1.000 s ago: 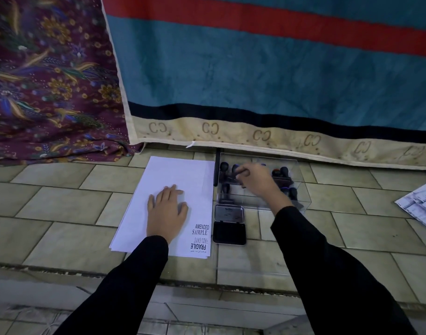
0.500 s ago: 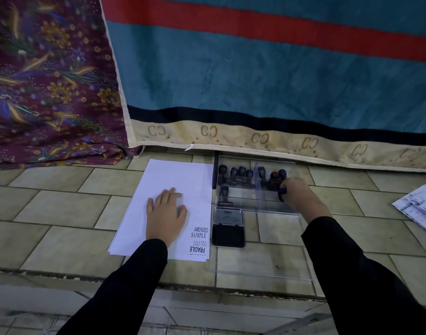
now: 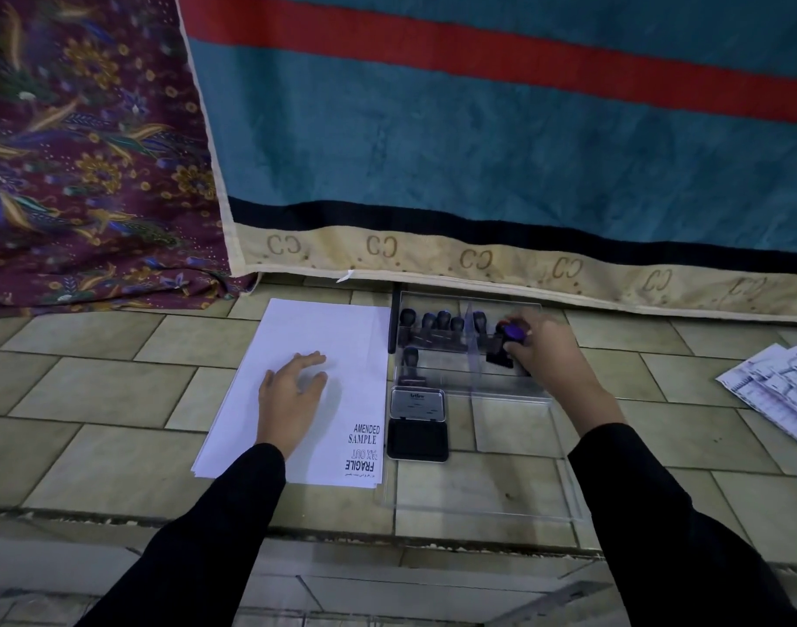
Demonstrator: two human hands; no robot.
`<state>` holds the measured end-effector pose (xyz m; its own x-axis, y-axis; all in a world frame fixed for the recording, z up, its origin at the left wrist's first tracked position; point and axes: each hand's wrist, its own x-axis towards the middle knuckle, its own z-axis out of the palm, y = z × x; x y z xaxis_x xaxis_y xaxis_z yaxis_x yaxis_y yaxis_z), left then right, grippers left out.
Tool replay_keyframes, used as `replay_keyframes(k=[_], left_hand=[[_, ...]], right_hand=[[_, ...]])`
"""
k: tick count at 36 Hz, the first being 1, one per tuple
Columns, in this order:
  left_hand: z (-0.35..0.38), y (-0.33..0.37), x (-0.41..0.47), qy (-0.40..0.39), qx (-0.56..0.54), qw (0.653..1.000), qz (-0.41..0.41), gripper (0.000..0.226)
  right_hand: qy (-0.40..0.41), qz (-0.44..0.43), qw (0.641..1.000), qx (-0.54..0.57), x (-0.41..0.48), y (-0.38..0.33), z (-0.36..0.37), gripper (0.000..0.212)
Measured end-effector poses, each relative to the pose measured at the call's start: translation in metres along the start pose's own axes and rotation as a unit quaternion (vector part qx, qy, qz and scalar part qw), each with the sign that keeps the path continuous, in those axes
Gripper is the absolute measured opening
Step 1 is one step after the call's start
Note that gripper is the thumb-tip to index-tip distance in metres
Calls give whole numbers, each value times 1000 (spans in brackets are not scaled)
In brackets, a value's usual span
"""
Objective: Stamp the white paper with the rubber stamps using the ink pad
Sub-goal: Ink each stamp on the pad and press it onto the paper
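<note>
Head view: right hand [image 3: 548, 355] grips a purple-topped rubber stamp [image 3: 514, 331]; ink pad [image 3: 417, 438] lies leftward, nearer the person; left hand [image 3: 290, 395] rests flat on white paper [image 3: 342, 337].

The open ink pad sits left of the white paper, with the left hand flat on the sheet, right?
Not quite. The head view shows the open ink pad right of the white paper; the left hand does lie flat on it.
</note>
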<state>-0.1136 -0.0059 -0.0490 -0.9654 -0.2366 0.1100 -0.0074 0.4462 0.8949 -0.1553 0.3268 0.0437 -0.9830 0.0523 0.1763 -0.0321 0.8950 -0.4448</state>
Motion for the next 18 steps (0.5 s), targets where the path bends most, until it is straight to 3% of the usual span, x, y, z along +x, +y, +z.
replay_keyframes(k=[3, 6, 12, 14, 18], left_hand=[[-1, 2, 1, 1, -14, 1000, 1, 22], [0, 5, 1, -2, 9, 1000, 14, 22], [5, 12, -12, -43, 170, 969, 173, 20], [8, 18, -20, -97, 164, 958, 213, 31], [17, 24, -33, -199, 197, 924, 259, 73]], right_hand=[[20, -62, 997, 35, -13, -17, -4, 32], [-8, -92, 992, 80, -33, -38, -3, 33], [-79, -134, 981, 113, -66, -68, 13, 26], [-106, -158, 976, 108, -73, -71, 19, 26], [-131, -197, 968, 87, -82, -75, 25, 27]])
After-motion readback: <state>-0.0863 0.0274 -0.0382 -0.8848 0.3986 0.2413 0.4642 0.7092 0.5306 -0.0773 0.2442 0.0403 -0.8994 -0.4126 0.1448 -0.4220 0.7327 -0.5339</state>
